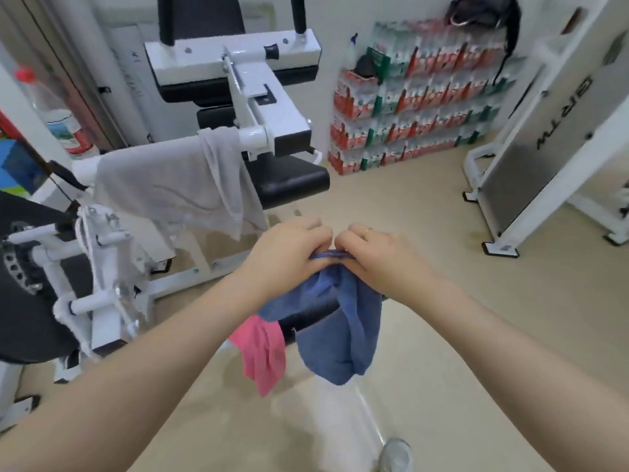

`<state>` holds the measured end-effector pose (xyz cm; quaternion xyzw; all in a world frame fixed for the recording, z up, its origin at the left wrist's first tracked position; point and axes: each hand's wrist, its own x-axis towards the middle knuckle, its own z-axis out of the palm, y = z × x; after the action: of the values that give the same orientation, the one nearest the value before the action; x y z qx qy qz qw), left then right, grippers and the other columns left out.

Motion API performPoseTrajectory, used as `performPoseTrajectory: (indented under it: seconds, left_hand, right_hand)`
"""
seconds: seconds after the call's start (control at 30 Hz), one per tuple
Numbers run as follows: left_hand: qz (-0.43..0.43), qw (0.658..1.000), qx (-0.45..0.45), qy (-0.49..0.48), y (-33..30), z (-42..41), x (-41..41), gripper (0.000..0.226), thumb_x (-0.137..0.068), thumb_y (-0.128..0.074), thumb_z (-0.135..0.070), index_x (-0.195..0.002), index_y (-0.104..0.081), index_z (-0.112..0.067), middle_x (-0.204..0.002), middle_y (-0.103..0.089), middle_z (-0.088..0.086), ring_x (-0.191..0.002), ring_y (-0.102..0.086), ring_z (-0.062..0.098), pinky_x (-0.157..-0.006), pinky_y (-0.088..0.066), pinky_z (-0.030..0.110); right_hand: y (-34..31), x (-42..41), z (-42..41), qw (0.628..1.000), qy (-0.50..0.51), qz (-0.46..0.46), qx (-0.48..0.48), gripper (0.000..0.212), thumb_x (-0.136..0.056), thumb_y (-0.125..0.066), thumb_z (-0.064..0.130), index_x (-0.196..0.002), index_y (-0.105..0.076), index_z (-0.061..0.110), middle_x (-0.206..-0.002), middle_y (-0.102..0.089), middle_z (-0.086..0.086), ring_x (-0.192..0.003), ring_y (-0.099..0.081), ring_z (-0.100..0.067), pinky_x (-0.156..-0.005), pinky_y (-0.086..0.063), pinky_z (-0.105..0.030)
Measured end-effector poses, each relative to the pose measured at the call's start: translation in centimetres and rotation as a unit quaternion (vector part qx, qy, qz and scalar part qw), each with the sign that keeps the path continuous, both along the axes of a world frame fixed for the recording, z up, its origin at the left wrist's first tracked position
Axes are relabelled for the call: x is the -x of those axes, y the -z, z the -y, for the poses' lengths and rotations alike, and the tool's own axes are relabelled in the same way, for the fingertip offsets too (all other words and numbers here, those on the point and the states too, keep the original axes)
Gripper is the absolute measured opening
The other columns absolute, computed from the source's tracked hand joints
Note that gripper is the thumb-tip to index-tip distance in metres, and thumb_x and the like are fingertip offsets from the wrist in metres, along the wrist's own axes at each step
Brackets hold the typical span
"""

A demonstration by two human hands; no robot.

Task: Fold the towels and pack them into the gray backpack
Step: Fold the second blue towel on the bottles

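Nearest, at the bottom edge, a shoe [396, 454] stands on the beige floor [442, 335]. Two bare forearms reach forward from the lower corners and meet at the middle.

The left hand [289, 253] and the right hand [377, 255] sit close together, knuckles almost touching, each with fingers curled and pinching the top edge of a blue towel [340, 328]. The right hand wears a ring [368, 230]. The blue towel hangs down bunched from the two grips, and part of it lies across a black padded bar [306, 318]. Just left of it, a pink towel [263, 352] hangs from the same bar, apart from both hands.

Farther off to the left, a gray towel [170, 185] is draped over a white arm of a gym machine [258, 107] with black pads. A clear bottle with a red cap [58, 114] stands at the far left.

Against the far wall, shrink-wrapped packs of bottles [415, 97] are stacked in rows. Above them a dark bag [486, 15] hangs at the top right; whether it is the gray backpack cannot be told. Another white machine [551, 131] stands at the right.
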<state>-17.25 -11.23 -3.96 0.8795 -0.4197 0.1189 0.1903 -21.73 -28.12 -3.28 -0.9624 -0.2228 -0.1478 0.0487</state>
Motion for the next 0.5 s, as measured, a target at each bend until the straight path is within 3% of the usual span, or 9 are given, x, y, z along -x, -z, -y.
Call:
performPoseTrajectory:
  seconds: [0.07,0.17,0.27,0.4,0.47,0.5]
  left_hand:
    - [0.083,0.993,0.023,0.084,0.3,3.8,-0.9,0.033,-0.086,-0.047,-0.047,-0.068,-0.032,-0.024,-0.058,-0.045,0.005,-0.059,-0.041,0.019,-0.054,-0.029,0.025]
    - [0.091,0.980,0.059,0.166,0.4,10.3,-1.6,0.032,-0.093,-0.033,-0.047,-0.071,-0.030,-0.024,-0.053,-0.045,0.003,-0.061,-0.029,0.013,-0.053,-0.023,0.023]
    - [0.065,0.979,0.063,0.184,-0.1,16.4,-2.1,0.032,-0.092,-0.036,-0.049,-0.073,-0.033,-0.024,-0.056,-0.044,0.000,-0.063,-0.032,0.012,-0.053,-0.025,0.024]
    - [-0.103,0.983,0.037,0.145,-0.7,22.7,-3.6,0.027,-0.082,-0.048,-0.048,-0.071,-0.033,-0.029,-0.056,-0.032,-0.013,-0.061,-0.033,0.006,-0.054,-0.029,0.014]
    - [-0.190,0.976,0.011,0.110,0.1,25.2,-4.4,0.029,-0.083,-0.053,-0.047,-0.069,-0.034,-0.029,-0.054,-0.036,-0.012,-0.056,-0.037,0.004,-0.055,-0.031,0.016]
    - [-0.218,0.972,-0.010,0.087,0.7,26.4,-5.0,0.031,-0.084,-0.056,-0.043,-0.068,-0.035,-0.029,-0.055,-0.037,-0.010,-0.055,-0.037,0.004,-0.054,-0.030,0.017]
  right_hand:
    - [0.3,-0.1,4.9,0.981,-0.005,-0.104,-0.162,0.010,-0.085,-0.056,0.026,-0.081,-0.055,0.016,-0.072,-0.054,0.001,-0.061,-0.049,-0.017,-0.055,-0.034,-0.024]
    - [-0.3,0.0,11.9,0.856,-0.004,-0.330,-0.397,0.020,-0.085,-0.063,0.011,-0.071,-0.053,0.022,-0.066,-0.053,0.011,-0.062,-0.048,-0.006,-0.060,-0.039,-0.017]
    - [-0.3,-0.4,18.3,0.741,-0.011,-0.408,-0.534,0.026,-0.084,-0.062,0.005,-0.064,-0.053,0.018,-0.059,-0.054,0.011,-0.057,-0.049,-0.003,-0.055,-0.038,-0.013]
    - [0.5,-2.1,24.8,0.627,0.030,-0.495,-0.600,0.021,-0.074,-0.057,0.017,-0.053,-0.054,0.021,-0.055,-0.052,0.004,-0.052,-0.047,-0.010,-0.049,-0.033,-0.021]
    - [1.3,-3.2,27.8,0.598,0.042,-0.543,-0.588,0.021,-0.074,-0.056,0.015,-0.054,-0.056,0.020,-0.056,-0.053,0.004,-0.052,-0.048,-0.011,-0.049,-0.035,-0.021]
    - [1.7,-3.9,29.1,0.603,0.055,-0.555,-0.570,0.020,-0.078,-0.057,0.014,-0.058,-0.057,0.019,-0.057,-0.054,0.004,-0.054,-0.049,-0.011,-0.050,-0.037,-0.020]
